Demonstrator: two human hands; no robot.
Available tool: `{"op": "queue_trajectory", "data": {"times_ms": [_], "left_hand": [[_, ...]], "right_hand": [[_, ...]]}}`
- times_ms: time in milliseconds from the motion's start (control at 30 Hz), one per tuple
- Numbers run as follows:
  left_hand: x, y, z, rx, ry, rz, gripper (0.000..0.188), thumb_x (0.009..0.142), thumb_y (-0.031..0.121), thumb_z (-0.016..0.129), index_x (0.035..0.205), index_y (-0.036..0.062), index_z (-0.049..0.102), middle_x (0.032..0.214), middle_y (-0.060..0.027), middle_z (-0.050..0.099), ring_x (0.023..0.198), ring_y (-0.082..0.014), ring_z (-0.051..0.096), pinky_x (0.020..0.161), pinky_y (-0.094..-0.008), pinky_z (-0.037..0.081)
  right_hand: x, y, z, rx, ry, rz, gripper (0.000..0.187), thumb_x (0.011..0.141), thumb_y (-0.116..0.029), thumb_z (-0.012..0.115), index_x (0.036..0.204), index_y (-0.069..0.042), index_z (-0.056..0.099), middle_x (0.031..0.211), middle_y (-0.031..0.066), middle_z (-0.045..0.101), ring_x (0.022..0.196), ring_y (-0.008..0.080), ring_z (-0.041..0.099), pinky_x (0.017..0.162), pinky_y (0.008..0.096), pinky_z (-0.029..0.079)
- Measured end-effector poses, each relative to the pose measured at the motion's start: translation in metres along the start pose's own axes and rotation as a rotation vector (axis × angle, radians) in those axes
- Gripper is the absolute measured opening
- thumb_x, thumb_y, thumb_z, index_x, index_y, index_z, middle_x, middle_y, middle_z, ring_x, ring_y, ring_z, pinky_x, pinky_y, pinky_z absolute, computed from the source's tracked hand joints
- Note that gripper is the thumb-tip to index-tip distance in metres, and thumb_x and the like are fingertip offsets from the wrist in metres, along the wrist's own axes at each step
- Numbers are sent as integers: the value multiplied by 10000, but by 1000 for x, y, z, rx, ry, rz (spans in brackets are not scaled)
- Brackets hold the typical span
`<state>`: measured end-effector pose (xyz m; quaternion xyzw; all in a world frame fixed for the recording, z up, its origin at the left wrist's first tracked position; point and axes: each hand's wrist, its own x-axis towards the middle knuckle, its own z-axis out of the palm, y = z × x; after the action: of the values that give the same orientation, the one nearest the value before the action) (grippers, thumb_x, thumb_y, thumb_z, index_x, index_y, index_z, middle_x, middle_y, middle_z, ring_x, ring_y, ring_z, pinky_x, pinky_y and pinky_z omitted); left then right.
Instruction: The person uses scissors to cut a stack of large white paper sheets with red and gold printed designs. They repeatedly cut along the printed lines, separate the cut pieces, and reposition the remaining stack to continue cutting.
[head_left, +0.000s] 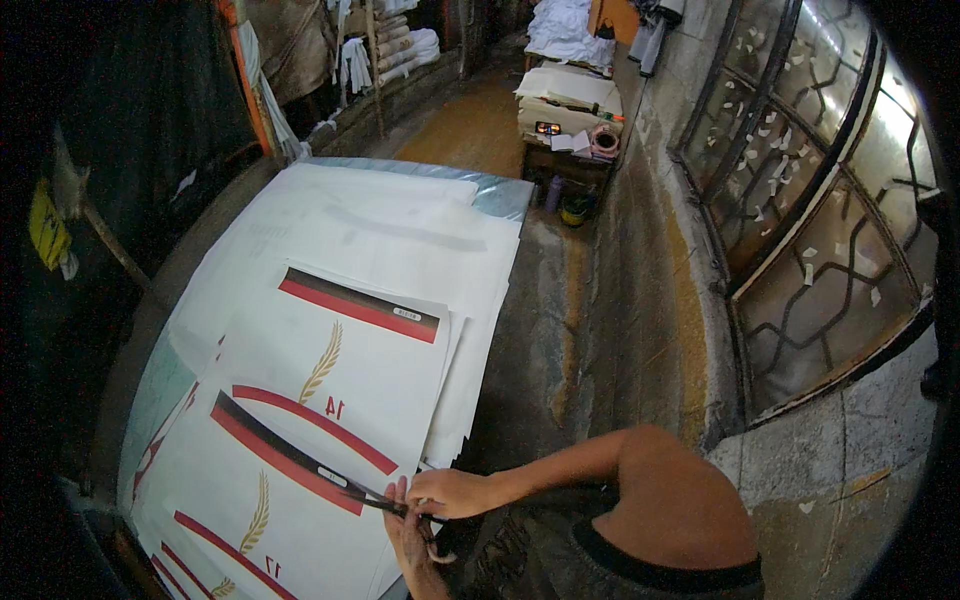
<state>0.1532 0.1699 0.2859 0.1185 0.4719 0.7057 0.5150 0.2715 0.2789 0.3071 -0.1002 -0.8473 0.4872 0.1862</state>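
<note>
Dark scissors point(376, 499) point leftward over the right edge of a large white printed sheet point(330, 545). Their blades reach the end of its red-and-black curved band. My right hand point(446, 493) is closed around the scissors near the handles. Just below and left of it, my left hand point(406, 535) sits against the sheet's edge, fingers stretched out and the scissors crossing in front of them. Part of its grip is hidden there. Another printed sheet point(400, 375) lies farther up, with a red-and-black band, a gold feather shape and a red arc.
A stack of white sheets point(300, 225) covers the table, whose bluish top point(500, 192) shows at the far end. Beyond stands a small bench point(570, 92) with a pink tape roll point(604, 140) and piled white cloth point(570, 32). A grilled window point(800, 250) lines the right wall.
</note>
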Motion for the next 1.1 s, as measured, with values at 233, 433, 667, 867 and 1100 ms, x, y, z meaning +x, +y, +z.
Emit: {"op": "queue_trajectory", "data": {"times_ms": [233, 433, 667, 867, 1100], "left_hand": [[24, -8, 6, -133, 261, -60, 637, 875, 51, 619, 1400, 36, 259, 1373, -140, 434, 1216, -239, 486, 970, -358, 421], [23, -44, -12, -413, 50, -60, 539, 917, 268, 572, 1360, 32, 376, 1333, -97, 505, 1225, -222, 452, 1016, -359, 347], [42, -122, -86, -679, 593, -253, 395, 936, 224, 554, 1236, 0, 428, 1287, -136, 433, 1322, -266, 356, 1109, -425, 294], [51, -117, -86, -815, 690, -152, 253, 922, 174, 590, 1086, 15, 483, 1107, -107, 510, 1157, -247, 505, 1040, -410, 406], [65, -110, -69, -824, 754, -124, 258, 913, 168, 629, 1048, -3, 491, 1011, -88, 523, 1008, -214, 568, 923, -340, 502]], "right_hand": [[-31, 24, 19, 449, -148, 364, 512, 819, -86, 664, 1273, 52, 473, 1108, 139, 603, 1025, 227, 596, 895, 361, 481], [-34, 38, 17, 689, -96, 715, 516, 766, -115, 787, 1178, -4, 496, 1098, 102, 578, 944, 184, 598, 820, 324, 502], [-58, 40, -1, 478, 21, 892, 282, 794, -203, 791, 852, -29, 577, 664, -15, 546, 553, 64, 499, 481, 235, 401], [-74, 58, -9, 387, -317, 901, 433, 833, -430, 716, 889, -15, 604, 690, 4, 558, 636, 80, 521, 547, 272, 420], [-85, 78, 10, 413, -345, 985, 653, 786, -642, 648, 904, -3, 585, 700, 49, 572, 638, 134, 564, 595, 306, 434]]}}
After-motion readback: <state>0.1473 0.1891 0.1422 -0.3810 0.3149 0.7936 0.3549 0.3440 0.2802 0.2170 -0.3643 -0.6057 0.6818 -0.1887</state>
